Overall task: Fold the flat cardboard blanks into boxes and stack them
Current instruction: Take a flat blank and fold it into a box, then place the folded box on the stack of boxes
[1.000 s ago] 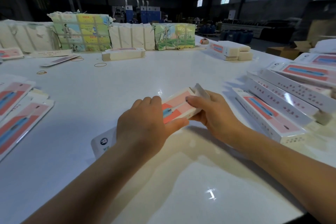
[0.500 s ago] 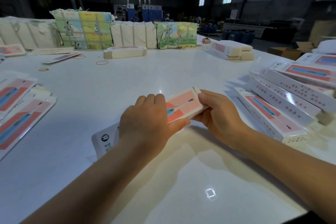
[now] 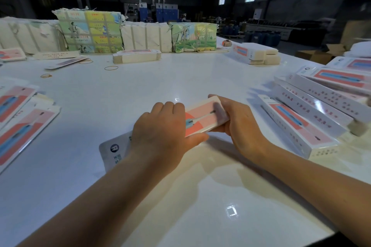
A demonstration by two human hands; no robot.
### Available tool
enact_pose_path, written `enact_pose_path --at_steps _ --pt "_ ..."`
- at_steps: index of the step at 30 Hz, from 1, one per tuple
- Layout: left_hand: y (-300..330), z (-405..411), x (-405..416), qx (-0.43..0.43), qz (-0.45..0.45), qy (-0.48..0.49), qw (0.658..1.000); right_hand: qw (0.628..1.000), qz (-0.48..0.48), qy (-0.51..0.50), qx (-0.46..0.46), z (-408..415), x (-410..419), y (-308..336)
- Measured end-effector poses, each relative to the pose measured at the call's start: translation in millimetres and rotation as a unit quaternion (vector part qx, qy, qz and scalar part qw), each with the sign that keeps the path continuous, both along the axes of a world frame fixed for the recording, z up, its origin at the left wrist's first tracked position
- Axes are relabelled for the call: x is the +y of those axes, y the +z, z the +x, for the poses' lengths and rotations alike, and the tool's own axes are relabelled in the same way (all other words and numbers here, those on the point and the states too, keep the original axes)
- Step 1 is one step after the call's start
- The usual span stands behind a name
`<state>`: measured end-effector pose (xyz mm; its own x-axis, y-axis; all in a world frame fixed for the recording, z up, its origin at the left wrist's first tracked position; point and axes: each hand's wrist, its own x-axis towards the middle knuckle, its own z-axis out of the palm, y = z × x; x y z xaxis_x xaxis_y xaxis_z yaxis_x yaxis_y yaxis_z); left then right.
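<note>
A: What do I see, left to right?
B: My left hand (image 3: 162, 128) grips the box (image 3: 202, 119) in the middle of the table (image 3: 140, 90). My right hand (image 3: 239, 120) grips its far end.
A: How do I do this well?
B: I think: hold the body still, push the end flap in flat.
A: Which way does it point?
B: Long side runs from near-left up to far-right.

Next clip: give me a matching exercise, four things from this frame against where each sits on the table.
Things
1. box being folded
2. finished boxes
3. flat blanks
4. rubber band

Places
A. far left edge of the table
B. between left hand and right hand
C. stacked at right
D. loose, far middle

Pairs: 1-B, 2-C, 3-A, 4-D
</note>
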<state>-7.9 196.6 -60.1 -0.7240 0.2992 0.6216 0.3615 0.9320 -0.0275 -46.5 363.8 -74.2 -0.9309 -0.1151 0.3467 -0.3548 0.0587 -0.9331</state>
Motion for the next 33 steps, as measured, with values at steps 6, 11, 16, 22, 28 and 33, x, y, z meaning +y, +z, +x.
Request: enact_pose_path --at_steps 6,11,16,22,28,33 --pt "-1.6 3.7 7.2 -0.014 0.013 0.047 0.999 0.966 0.22 -0.111 0.079 14.9 -9.4 -2.7" --pt "-3.4 -1.4 5.6 -0.039 -0.032 0.105 0.993 0.981 0.186 -0.059 0.021 13.7 -6.9 4.9" --pt "0.3 -5.2 -1.5 -0.091 0.03 0.133 0.987 0.962 0.215 -0.148 0.079 11.4 -1.6 7.1" --pt "-1.7 -5.5 -0.5 -0.087 0.015 0.139 0.986 0.941 0.235 -0.187 0.153 15.0 -2.5 7.5" --pt "-1.5 -9.8 -13.5 -0.083 0.021 0.125 0.988 0.948 0.24 -0.133 0.162 15.7 -0.1 7.0" --pt "-1.6 -6.5 -20.4 -0.06 -0.003 0.046 0.997 0.872 0.402 0.021 0.278 12.9 2.1 10.0"
